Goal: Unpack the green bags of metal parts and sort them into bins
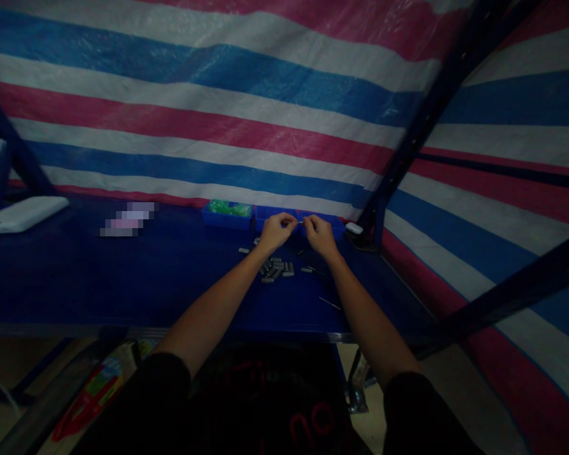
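Observation:
My left hand point(279, 230) and my right hand point(319, 232) meet over the front of the blue bins, their fingertips pinched close together. A tiny pale piece point(300, 222) shows between them, too small and dim to name. Below my left hand lies a loose pile of small grey metal cylinders point(275, 273). One similar short cylinder point(306, 270) sits apart, under my right hand. Beside my right forearm, a thin metal rod point(330, 303) rests on the blue tabletop point(180, 284).
A blue bin point(227, 219) with green plastic packets stands at the back, alongside further blue bins point(332, 222). A small white case point(354, 228) is near the right post point(384, 189). Far left lies a white slab-like device point(26, 213). Striped sheeting point(218, 126) hangs behind.

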A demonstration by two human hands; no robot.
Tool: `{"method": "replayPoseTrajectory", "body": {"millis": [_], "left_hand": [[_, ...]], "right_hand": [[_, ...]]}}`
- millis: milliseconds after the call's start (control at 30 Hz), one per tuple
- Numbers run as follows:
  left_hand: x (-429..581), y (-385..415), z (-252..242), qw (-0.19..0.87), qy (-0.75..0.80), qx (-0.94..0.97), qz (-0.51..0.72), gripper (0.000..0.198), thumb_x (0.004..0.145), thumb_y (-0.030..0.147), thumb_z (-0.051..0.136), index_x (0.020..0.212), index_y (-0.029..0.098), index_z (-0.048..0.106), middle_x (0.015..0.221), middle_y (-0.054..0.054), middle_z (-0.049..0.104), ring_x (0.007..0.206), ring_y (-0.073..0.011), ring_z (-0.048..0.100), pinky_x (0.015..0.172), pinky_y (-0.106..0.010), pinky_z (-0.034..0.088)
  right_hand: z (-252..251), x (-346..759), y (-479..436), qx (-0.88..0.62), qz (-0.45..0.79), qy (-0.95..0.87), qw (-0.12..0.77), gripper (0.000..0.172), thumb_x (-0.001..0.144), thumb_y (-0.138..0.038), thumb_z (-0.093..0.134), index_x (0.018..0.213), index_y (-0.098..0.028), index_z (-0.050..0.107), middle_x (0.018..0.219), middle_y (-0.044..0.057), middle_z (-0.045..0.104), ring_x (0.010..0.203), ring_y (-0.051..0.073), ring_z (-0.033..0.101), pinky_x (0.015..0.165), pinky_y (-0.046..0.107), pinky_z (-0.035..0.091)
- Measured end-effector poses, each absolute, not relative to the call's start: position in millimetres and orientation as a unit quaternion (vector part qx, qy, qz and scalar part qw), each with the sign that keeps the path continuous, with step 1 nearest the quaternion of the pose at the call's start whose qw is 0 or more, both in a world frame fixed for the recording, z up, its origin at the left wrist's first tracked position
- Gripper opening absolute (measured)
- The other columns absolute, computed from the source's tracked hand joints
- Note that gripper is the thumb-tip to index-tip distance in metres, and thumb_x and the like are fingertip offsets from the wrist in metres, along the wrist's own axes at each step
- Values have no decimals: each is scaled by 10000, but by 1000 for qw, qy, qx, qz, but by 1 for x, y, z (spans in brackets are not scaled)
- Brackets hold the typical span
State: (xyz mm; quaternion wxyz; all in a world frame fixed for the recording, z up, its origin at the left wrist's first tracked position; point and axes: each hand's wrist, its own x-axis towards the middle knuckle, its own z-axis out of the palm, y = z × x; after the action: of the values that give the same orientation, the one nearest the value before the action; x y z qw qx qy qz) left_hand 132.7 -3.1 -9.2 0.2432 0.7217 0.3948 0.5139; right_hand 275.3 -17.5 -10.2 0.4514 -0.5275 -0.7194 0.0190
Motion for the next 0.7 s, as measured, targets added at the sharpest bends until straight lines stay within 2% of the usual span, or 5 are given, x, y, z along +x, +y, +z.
{"method": "replayPoseTrajectory", "body": {"millis": [233,467,567,633,700], "left_hand": [[132,-2,-13,201,456,720,483,355,815,372,426,721,117,653,659,-50,652,623,-147,573,589,-236,401],[137,-15,-4,210,460,768,393,586,859,501,237,645,120,628,563,-42,594,579,-148,554,564,-244,370],[143,-48,1,177,345,882,270,457,823,508,360,764,141,627,687,-42,612,646,-150,551,594,-248,374],[145,-76,2,123,211,952,184,329,754,471,522,871,177,611,863,-46,607,825,-174,539,688,-256,384],[146,-98,0,85,151,976,133,312,743,453,555,946,217,579,974,-42,572,931,-194,497,738,-284,379]], "right_hand": [[-10,272,-23,-509,46,-737,443,247,790,-376,436,860,-169,552,547,-28,483,519,120,449,527,218,321],[-3,282,-20,-525,-26,-710,469,319,847,-382,326,699,-176,518,599,-1,519,576,127,474,561,225,329],[0,302,-14,-609,-96,-605,503,326,858,-391,295,805,-176,535,685,31,564,667,159,521,643,258,360],[-2,317,-9,-691,-99,-525,486,331,833,-432,346,886,-168,540,731,61,582,720,194,543,679,293,375],[-7,329,-5,-754,-64,-478,447,367,780,-475,430,917,-155,546,775,96,593,763,228,556,692,320,388]]}}
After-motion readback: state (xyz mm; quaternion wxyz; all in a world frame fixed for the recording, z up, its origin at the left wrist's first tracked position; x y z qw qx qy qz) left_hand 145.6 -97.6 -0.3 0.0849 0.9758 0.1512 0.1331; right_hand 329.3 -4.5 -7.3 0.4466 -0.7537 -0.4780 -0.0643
